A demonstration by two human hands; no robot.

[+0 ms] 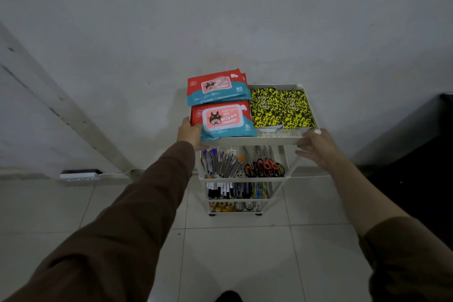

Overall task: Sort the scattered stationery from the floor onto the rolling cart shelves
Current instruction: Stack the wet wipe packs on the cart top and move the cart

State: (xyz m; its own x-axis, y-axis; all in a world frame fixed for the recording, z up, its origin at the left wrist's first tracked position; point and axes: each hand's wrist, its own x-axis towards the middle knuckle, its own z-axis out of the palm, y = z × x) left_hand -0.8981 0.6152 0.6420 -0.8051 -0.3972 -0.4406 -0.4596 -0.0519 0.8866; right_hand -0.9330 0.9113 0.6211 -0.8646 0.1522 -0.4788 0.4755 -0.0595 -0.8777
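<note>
The rolling cart (247, 141) is a white, four-tier plastic trolley standing on the tiled floor (235, 252) close against the grey wall (220, 19), seen from above. Its top shelf is a shallow tray: on the left lie wipes packs (220, 108) in glossy red and teal film, stacked so that the far pack overhangs the tray's far edge; on the right lie notebooks (282, 108) with a speckled yellow and black cover, flat and side by side, just beside the packs. The second shelf holds pens (220, 162) on the left and orange-handled scissors (266, 167) on the right, over a perforated base. The third shelf carries dark markers (225, 190) in a row, and the lowest shelf holds tape rolls (232, 206). The left hand (190, 133) grips the near left corner of the top tray, fingers curled under the rim and touching the near wipes pack. The right hand (316, 146) holds the near right corner, thumb on the rim, fingers loosely bent below it. Both arms wear brown sleeves. Open floor lies on the near side and to the left of the cart; a white power strip (79, 175) sits at the wall's foot well to the left, and a dark piece of furniture (416, 154) stands near on the right.
</note>
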